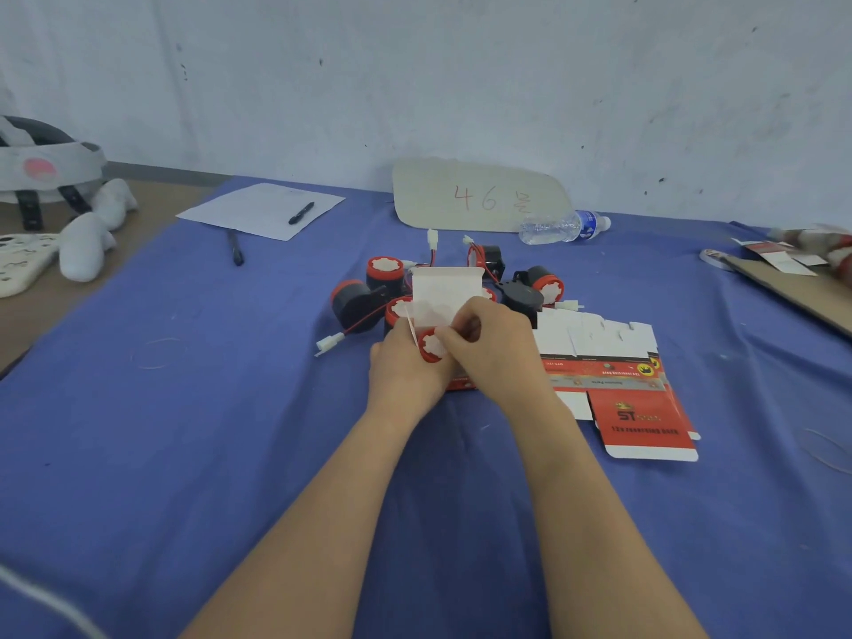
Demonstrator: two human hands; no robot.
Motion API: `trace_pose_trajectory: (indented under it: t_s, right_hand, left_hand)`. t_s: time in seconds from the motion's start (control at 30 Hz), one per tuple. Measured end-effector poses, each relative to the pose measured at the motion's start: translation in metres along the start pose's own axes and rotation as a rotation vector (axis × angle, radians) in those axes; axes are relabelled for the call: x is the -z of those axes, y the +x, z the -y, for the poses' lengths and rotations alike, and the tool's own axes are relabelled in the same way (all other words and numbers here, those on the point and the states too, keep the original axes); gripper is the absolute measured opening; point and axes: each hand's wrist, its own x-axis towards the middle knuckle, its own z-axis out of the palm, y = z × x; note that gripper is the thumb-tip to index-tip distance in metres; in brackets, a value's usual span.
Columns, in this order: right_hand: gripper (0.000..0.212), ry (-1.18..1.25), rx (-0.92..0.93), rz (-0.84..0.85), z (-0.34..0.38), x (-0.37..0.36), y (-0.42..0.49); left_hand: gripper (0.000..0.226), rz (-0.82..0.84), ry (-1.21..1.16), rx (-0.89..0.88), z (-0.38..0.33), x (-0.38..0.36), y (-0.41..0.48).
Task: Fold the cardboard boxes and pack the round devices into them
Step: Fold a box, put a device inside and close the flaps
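Observation:
A folded red-and-white cardboard box (442,292) stands at the table's middle with its white lid flap up. My left hand (405,371) grips the box from the left. A round red-and-white device (431,345) sits at the box's opening, and my right hand (488,343) holds it with curled fingers. Behind the box lie several more round black-and-red devices (385,272) with red wires and white plugs. To the right, flat unfolded boxes (636,398) lie in a loose stack.
The table carries a blue cloth (230,431). A water bottle (562,226) and a cardboard sign marked 46 (479,196) lie at the back. A sheet of paper (258,209) with a pen (302,213) lies at the back left. Cardboard pieces (793,279) rest at the right edge.

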Motion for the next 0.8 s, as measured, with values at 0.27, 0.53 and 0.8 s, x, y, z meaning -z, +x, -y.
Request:
trace_pose_trajectory:
  t_s: [0.27, 0.53, 0.8]
  right_hand:
    - [0.007, 0.029, -0.069, -0.052, -0.007, 0.005, 0.004]
    - [0.013, -0.108, -0.063, 0.028, -0.009, 0.008, 0.004]
    - [0.011, -0.08, -0.039, 0.003, -0.007, 0.006, 0.003]
  left_hand:
    - [0.043, -0.002, -0.024, 0.007, 0.001, -0.001, 0.001]
    - [0.053, -0.008, -0.008, 0.009, 0.003, -0.001, 0.003]
    - [0.05, -0.011, -0.027, -0.007, 0.004, -0.001, 0.002]
